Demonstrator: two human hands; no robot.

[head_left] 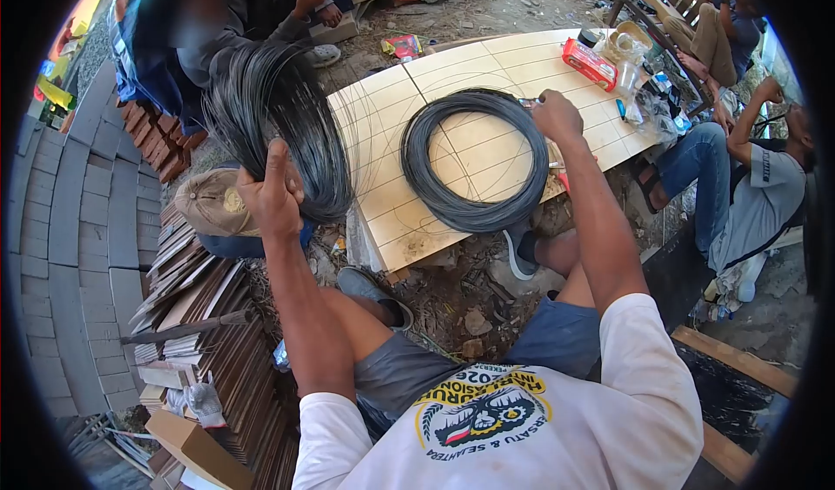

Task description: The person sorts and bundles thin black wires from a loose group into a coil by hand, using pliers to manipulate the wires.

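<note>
My left hand (pixel 271 190) is closed around a loose coil of dark wire (pixel 278 116), held up off the left end of the tiled tabletop; some thin strands fan out to the right. A second, tighter wire coil (pixel 417 164) lies flat on the tabletop (pixel 383 133). At that coil's upper right edge is my right hand (pixel 559 118), its fingers curled. A small shiny piece shows by the fingertips, too small to name. A red-handled item (pixel 563 180) shows partly beside my right forearm.
A red packet (pixel 590 64) and clear plastic containers (pixel 642 99) sit at the table's right end. Stacked thin boards (pixel 187 290), a cap (pixel 213 199) and bricks (pixel 156 138) are on the left. Other people sit at upper left and on the right, one in a grey shirt (pixel 757 203).
</note>
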